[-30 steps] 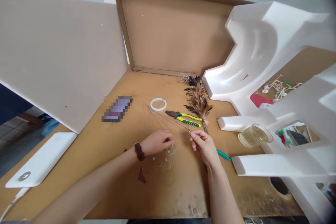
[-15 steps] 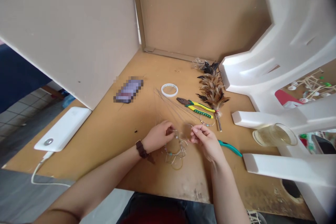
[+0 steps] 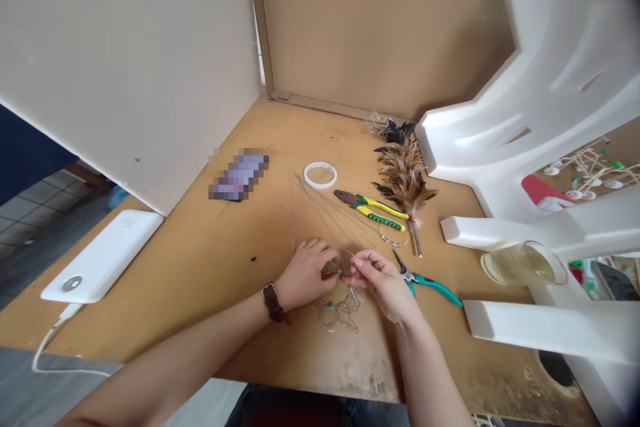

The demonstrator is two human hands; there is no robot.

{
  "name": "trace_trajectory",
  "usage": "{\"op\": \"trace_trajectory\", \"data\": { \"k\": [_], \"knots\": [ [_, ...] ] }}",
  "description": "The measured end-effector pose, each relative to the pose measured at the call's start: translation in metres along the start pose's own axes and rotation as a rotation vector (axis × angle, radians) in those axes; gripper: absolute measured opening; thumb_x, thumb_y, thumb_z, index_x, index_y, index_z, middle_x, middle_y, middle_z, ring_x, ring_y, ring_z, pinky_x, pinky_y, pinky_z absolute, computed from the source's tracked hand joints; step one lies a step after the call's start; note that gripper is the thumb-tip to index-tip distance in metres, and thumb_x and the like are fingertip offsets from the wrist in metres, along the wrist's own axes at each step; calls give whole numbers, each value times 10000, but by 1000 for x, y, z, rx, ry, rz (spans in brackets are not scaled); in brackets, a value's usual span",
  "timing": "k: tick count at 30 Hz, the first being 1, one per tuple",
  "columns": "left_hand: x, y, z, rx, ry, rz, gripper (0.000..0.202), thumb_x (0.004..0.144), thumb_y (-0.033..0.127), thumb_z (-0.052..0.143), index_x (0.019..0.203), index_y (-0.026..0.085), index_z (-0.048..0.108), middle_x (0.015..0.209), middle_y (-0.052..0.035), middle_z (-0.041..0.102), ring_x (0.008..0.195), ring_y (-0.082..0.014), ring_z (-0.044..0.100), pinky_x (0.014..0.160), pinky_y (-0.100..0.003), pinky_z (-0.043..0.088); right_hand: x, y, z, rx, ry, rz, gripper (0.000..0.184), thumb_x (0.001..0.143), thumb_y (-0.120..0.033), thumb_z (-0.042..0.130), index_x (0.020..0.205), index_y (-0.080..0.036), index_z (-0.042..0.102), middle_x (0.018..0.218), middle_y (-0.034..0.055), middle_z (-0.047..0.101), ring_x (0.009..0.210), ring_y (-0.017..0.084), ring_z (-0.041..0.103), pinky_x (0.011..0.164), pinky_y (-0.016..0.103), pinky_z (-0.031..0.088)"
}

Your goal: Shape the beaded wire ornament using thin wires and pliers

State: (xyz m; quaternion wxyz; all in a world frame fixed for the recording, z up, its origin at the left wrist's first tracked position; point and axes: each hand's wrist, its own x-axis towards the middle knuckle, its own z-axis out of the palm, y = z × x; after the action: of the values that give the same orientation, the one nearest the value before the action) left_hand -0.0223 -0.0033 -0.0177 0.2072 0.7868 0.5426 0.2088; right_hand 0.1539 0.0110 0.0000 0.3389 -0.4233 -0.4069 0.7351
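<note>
Between my two hands hangs a beaded wire piece, made of thin bent loops with small beads, one of them turquoise. My left hand pinches its upper end between thumb and fingers. Close beside it, my right hand is closed on a thin wire that curves up over the fingertips. The exact spot where wire and piece meet is too small to make out. Long straight wires lie on the table beyond my hands. Teal-handled pliers rest just right of my right hand.
Yellow-green pliers, a white ring-shaped roll, a small beaded loop and a feather duster lie farther back. At left are a blurred phone and a white power bank. A cup of liquid stands right on white plastic.
My right hand has moved left and slightly down, bringing the wire against the piece at my left hand. The teal-handled pliers now show more fully.
</note>
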Motion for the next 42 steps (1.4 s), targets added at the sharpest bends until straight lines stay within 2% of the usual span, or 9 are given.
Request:
{"op": "trace_trajectory", "data": {
  "k": [4, 8, 15, 24, 29, 37, 42],
  "knots": [
    [0, 4, 4, 30, 21, -30, 93, 716, 275, 579, 778, 206, 575, 827, -17, 541, 859, -197, 487, 773, -331, 327, 1, 0, -1, -26, 40, -14, 241, 705, -391, 668, 759, -179, 567, 703, -30, 570, 611, 89, 572, 655, 251, 460],
    [1, 7, 4, 44, 34, -43, 155, 691, 293, 599, 792, 189, 542, 769, -10, 562, 788, -187, 504, 778, -342, 316, 0, -2, -2, -7, 41, 0, 242, 706, -393, 668, 759, -181, 564, 703, -31, 567, 614, 94, 572, 675, 273, 464],
    [3, 6, 2, 36, -26, 44, 87, 743, 267, 545, 798, 205, 570, 732, 6, 618, 744, -166, 527, 805, -348, 289, -3, -5, 0, 86, -24, 8, 208, 720, -362, 666, 764, -179, 577, 714, -22, 569, 640, 96, 566, 705, 284, 453],
    [4, 4, 3, 19, -16, -12, 109, 748, 290, 547, 741, 190, 590, 635, 17, 612, 648, -134, 535, 811, -332, 296, -2, -1, 3, 146, -39, 0, 161, 728, -316, 665, 756, -179, 586, 693, -25, 578, 619, 92, 560, 673, 263, 431],
    [5, 4, 2, 18, -11, -28, 113, 754, 276, 532, 791, 198, 604, 667, 11, 628, 665, -142, 549, 784, -329, 302, 3, 3, 3, 145, -34, -24, 166, 729, -325, 664, 753, -183, 584, 682, -26, 579, 610, 91, 556, 657, 256, 419],
    [5, 3, 3, -18, 10, -88, 93, 712, 266, 556, 694, 176, 571, 584, 23, 576, 602, -130, 523, 761, -320, 315, 1, 4, 4, -36, -43, -127, 153, 774, -346, 608, 784, -196, 580, 675, -19, 579, 629, 107, 543, 706, 288, 415],
    [5, 5, 1, -53, 14, -115, 128, 713, 291, 560, 652, 178, 556, 559, 31, 544, 598, -128, 504, 752, -323, 325, -1, 3, 7, -152, -47, -138, 176, 787, -384, 580, 799, -208, 571, 643, -14, 590, 641, 124, 542, 721, 296, 418]
  ]
}}
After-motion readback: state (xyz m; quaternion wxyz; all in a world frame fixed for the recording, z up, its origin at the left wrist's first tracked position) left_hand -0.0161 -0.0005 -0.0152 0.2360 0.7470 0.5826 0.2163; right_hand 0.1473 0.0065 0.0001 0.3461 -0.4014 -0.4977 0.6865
